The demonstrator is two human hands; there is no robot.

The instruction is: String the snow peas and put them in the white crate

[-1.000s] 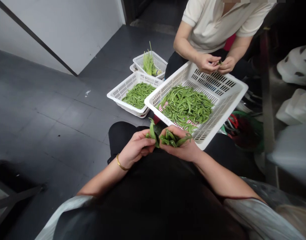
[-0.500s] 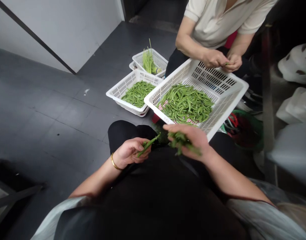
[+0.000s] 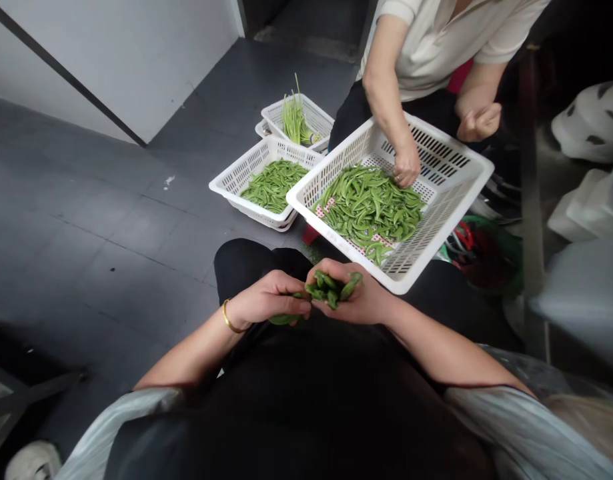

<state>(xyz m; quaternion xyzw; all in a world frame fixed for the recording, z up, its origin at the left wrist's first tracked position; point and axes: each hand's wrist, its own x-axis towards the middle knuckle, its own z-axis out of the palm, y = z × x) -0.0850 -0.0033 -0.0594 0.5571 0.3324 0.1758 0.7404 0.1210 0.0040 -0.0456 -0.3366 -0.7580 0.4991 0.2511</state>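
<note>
My right hand (image 3: pixel 359 300) is closed round a bunch of green pea pods (image 3: pixel 331 288) over my lap. My left hand (image 3: pixel 269 299), with a gold bangle at the wrist, pinches a single pod (image 3: pixel 285 319) and touches the bunch. Just beyond my hands a large white basket (image 3: pixel 439 220) holds a heap of pea pods (image 3: pixel 371 208). A person in a cream shirt sits opposite; one hand (image 3: pixel 406 167) reaches into that heap, the other hand (image 3: pixel 479 122) is a fist above the basket's far side.
A smaller white basket (image 3: pixel 231 185) of green pods stands on the dark tiled floor to the left. Behind it another white basket (image 3: pixel 319 120) holds thin green stalks. White sacks and a red-and-green bundle (image 3: pixel 479 250) lie at the right. A white wall runs at upper left.
My hands, apart half a second ago, have come together again over my lap. The person opposite has lowered one hand into the big basket's pods.
</note>
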